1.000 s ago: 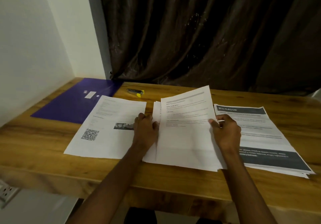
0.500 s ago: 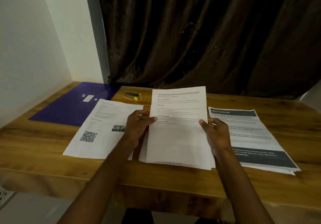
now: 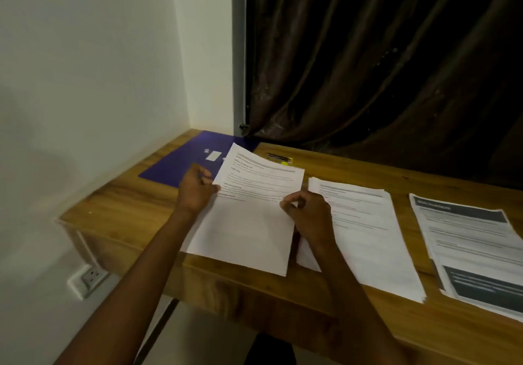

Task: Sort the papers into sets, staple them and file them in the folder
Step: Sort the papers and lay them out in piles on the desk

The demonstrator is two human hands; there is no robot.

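Nearest the camera, two bare forearms rise from the bottom edge toward the middle of the frame. The right hand (image 3: 310,216) pinches the right edge of a printed sheet (image 3: 249,220), thumb and fingers curled on the paper. The left hand (image 3: 196,189) grips the sheet's left edge with its thumb on the printed face. The sheet sits at centre frame, above the wooden desk's (image 3: 119,209) front edge. Its long axis runs from lower right to upper left, with the heading end pointing away toward the upper left and the blank lower end nearest the viewer.

Just right of it, a white stack of pages (image 3: 365,231) lies flat on the desk, its long axis running near to far and tilted slightly left at the top. Further right, at the frame's edge, lies a second stack with dark grey header bands (image 3: 469,251).

Beyond the held sheet, a purple folder (image 3: 181,163) lies flat in the desk's far left corner, partly hidden by the sheet's top. A small black and yellow stapler (image 3: 280,158) lies near the dark curtain (image 3: 382,67).
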